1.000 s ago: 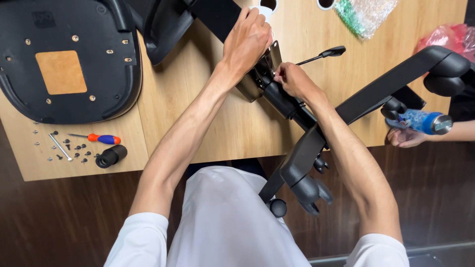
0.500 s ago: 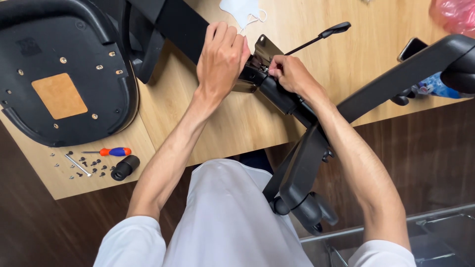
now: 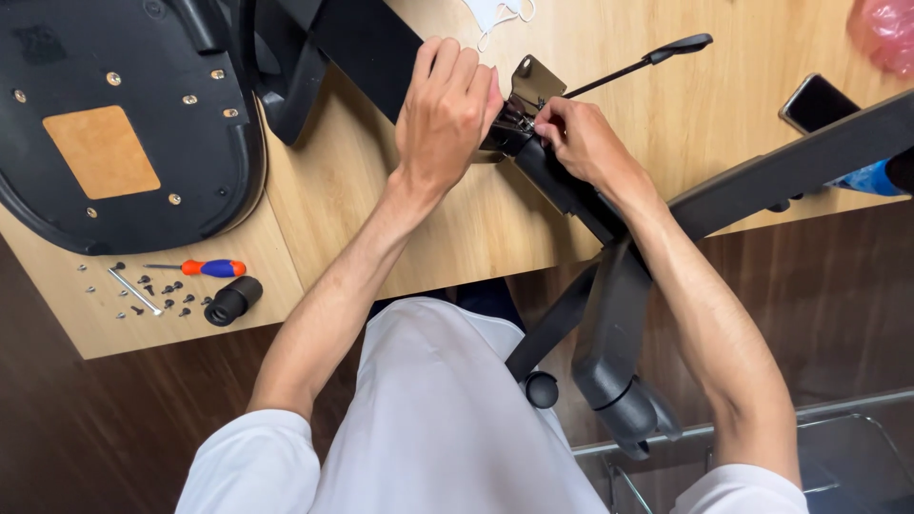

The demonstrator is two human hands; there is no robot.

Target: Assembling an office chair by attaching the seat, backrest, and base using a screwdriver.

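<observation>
Both the left hand [image 3: 446, 114] and right hand [image 3: 576, 143] close their fingers around the glossy black metal chair mechanism [image 3: 519, 124] with its thin lever [image 3: 628, 65].

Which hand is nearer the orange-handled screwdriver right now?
Left. The left hand grips the metal chair mechanism, up and right of the screwdriver on the table; the right hand sits farther right.

Both hands [image 3: 514, 124] on chair mechanism [image 3: 522, 114]
</observation>
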